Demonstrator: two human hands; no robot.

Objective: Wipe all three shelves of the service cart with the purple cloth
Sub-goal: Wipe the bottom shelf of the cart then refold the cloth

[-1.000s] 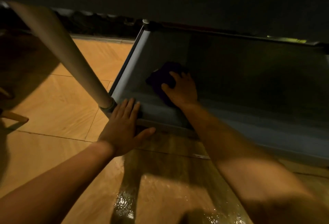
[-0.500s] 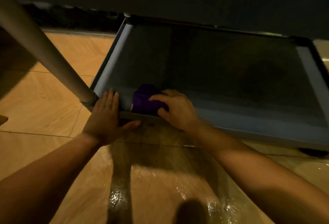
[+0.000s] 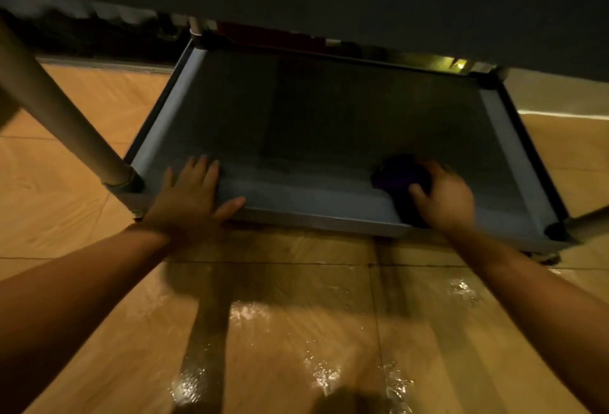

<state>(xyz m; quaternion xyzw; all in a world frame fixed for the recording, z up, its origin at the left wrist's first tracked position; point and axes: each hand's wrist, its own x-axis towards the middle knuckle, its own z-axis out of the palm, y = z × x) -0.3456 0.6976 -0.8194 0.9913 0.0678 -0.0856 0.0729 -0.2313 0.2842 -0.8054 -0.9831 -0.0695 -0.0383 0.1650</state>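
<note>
Purple cloth, soft and bunched at right of frame, sits pinned under the gripping right hand on the bottom shelf; left hand lies spread flat on its near rim.

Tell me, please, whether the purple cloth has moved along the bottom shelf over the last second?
Yes. The purple cloth, under the right hand, has slid along the bottom shelf's front rim, away from the left post toward the right corner.

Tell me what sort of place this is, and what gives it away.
Probably an indoor dining or service room, dimly lit, though that is hard to confirm. Clues: glossy wood-pattern floor, a wheeled service cart's bottom shelf being wiped with a purple cloth, and a pale round leg alongside.
</note>
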